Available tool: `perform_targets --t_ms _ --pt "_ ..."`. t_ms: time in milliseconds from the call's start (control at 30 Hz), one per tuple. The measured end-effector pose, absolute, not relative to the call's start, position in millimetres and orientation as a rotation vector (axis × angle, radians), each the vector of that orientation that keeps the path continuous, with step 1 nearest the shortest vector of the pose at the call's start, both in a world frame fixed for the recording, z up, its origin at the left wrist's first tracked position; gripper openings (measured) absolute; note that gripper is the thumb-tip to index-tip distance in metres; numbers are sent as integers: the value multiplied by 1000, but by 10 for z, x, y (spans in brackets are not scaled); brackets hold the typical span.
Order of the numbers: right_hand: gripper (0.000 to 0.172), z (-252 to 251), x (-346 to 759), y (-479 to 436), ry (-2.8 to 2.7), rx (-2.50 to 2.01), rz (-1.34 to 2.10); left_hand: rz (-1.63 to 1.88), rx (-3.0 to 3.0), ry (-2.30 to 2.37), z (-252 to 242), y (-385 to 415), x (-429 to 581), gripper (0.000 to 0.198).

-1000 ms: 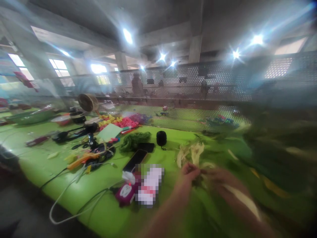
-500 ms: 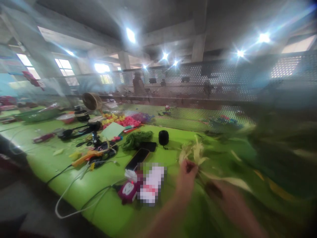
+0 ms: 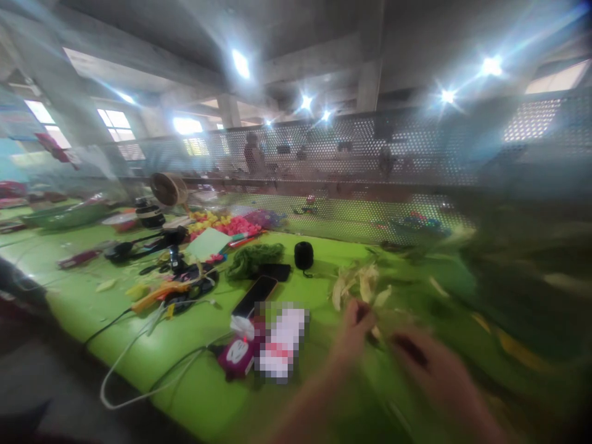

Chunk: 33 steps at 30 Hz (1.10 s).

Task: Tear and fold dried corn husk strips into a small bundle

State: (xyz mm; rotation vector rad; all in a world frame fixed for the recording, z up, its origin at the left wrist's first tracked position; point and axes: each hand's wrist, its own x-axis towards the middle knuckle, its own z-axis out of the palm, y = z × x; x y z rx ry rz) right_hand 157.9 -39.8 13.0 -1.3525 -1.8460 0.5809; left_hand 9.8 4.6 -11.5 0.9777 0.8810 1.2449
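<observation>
My left hand (image 3: 355,327) is closed at the lower end of a spray of pale yellow, petal-like strips (image 3: 367,282), which fan out above the fingers. Its thumb and forefinger press together there, and a small pale piece shows at the fingertips. Just to the right, my right hand (image 3: 425,357) hovers over the green table (image 3: 203,394) with bent fingers. Blur and shadow hide whether anything lies between those fingers. A small gap separates the two hands.
Left of my hands lie a phone (image 3: 255,297), a purple tissue pack (image 3: 238,356), a black cylinder (image 3: 304,255) and green yarn-like material (image 3: 254,260). An orange-handled tool (image 3: 160,296) trails a cable. A perforated metal screen (image 3: 324,154) borders the back; dark greenery (image 3: 531,271) crowds the right.
The long pale strip that stretched toward my right hand is no longer seen there. My right hand has shifted slightly and sits apart from my left, which still grips the spray.
</observation>
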Motion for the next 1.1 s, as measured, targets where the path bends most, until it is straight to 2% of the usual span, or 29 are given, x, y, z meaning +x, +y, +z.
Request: perform_targets --t_ms 200,433,667,800,967,1100 --pt "19 147 1639 -369 -1771 -1382 582 1089 1037 825 -163 27 112 30" --pt "22 170 1705 -372 -1831 -1403 376 1073 1180 897 -135 15 102 16" --pt "21 114 1720 -338 -1823 -1443 465 1028 1104 828 -167 -23 129 22" --pt "23 60 1681 -325 -1820 -1458 412 1018 1029 736 -237 -13 143 18" --pt "25 72 1678 -317 -1743 -1475 376 1011 1008 675 -245 -3 160 30" --pt "24 79 1701 -315 -1739 -1453 422 1036 1112 722 -265 21 187 22"
